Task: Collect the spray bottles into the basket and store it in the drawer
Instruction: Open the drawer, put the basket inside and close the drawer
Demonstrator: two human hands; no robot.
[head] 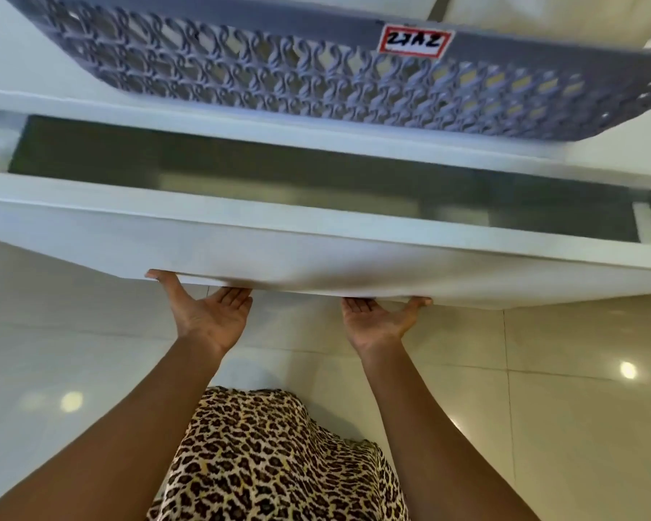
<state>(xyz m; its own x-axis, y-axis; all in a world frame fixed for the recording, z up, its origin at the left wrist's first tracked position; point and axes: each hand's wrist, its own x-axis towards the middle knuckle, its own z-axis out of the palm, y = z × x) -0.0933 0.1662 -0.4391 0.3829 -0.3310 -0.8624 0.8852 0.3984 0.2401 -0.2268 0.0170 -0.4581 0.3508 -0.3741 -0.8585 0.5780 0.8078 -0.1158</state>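
The drawer (316, 253) stands partly pulled out below the white worktop (241, 107); its front is a plain white panel, and the opening behind it shows a dark grey interior with a dull sheen; nothing inside it can be made out. The left hand (207, 314) is palm up under the bottom edge of the drawer front, fingers hooked out of sight behind the lip and thumb pressed against the panel's lower edge; the right hand (380, 319) grips the same edge the same way, well apart from the left, its thumb out to the right along the lip; both are grasping the drawer front. The basket (316, 80) sits on the worktop above, near its front edge; it is grey-blue plastic with a solid rim and a lattice wall of twisted, diamond-shaped openings; a white label with a red border (416, 41) is stuck on its rim, bearing handwritten characters; its contents cannot be seen from this low angle. Below the arms lies a leopard-print garment (279, 453), over a glossy cream tiled floor (560, 408).
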